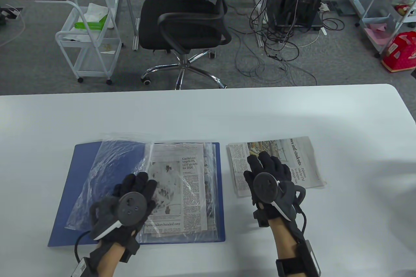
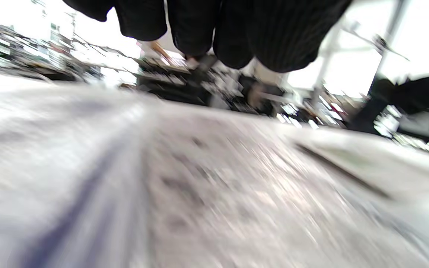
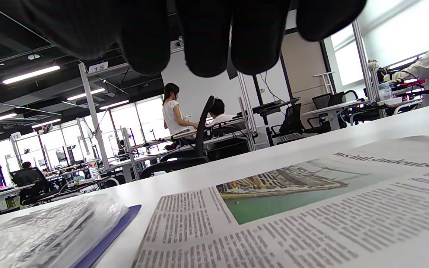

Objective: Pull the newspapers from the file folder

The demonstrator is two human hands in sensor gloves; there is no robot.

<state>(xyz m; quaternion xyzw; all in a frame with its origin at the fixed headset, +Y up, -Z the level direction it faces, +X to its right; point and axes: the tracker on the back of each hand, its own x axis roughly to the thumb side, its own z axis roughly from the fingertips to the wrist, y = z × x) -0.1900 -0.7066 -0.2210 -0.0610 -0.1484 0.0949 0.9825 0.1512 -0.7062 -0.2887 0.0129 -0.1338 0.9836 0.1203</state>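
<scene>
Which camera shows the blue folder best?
The table view: the whole open blue folder lies there with its plastic sleeves. The right wrist view catches only a blue corner; the left wrist view is too blurred to tell.

White table (image 1: 292, 111) bears blue file folder (image 1: 65, 199) and newspaper (image 1: 302, 160).

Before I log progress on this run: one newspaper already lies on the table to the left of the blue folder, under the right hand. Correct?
Not quite. The newspaper lies to the right of the blue folder, not the left. The table view shows it flat on the table beside the folder's right edge, under the right hand.
</scene>
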